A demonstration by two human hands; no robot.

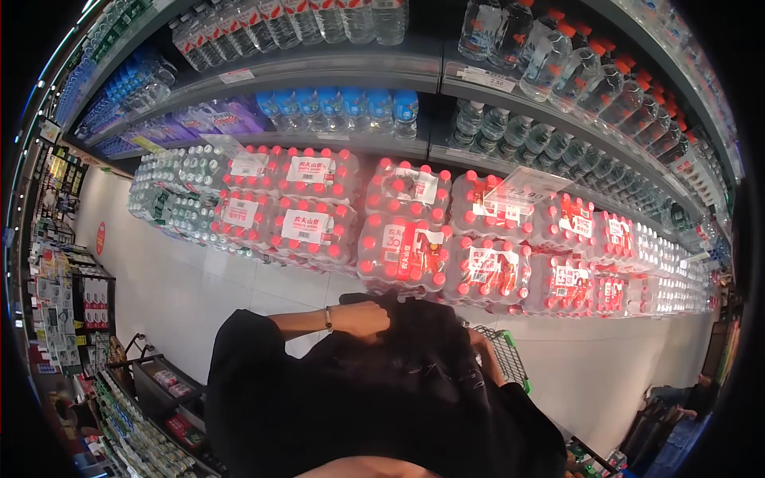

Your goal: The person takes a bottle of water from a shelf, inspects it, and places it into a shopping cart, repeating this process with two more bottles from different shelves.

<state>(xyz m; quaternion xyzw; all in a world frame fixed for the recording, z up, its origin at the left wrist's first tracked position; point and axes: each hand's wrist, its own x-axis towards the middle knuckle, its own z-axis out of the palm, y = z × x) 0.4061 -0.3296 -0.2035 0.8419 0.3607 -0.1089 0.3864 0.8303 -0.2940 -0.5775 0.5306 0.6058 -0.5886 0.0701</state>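
My left hand [365, 320], with a bracelet [328, 319] at the wrist, is in front of my body, its fingers curled against bunched black cloth [422, 323]. Whatever is inside those fingers is hidden. On the other side of the cloth, my right hand [484, 352] shows only in part, and its fingers cannot be made out. Beside it is the green-edged metal grid of a cart [510, 357]. Just beyond both hands lie shrink-wrapped packs of red-capped bottles [405, 253], stacked in rows.
Shelves [442, 78] of bottled water rise behind the packs. A tiled floor [191, 275] runs along them. Black display racks [163, 382] stand at the lower left. A person's legs in blue jeans [677, 438] show at the lower right.
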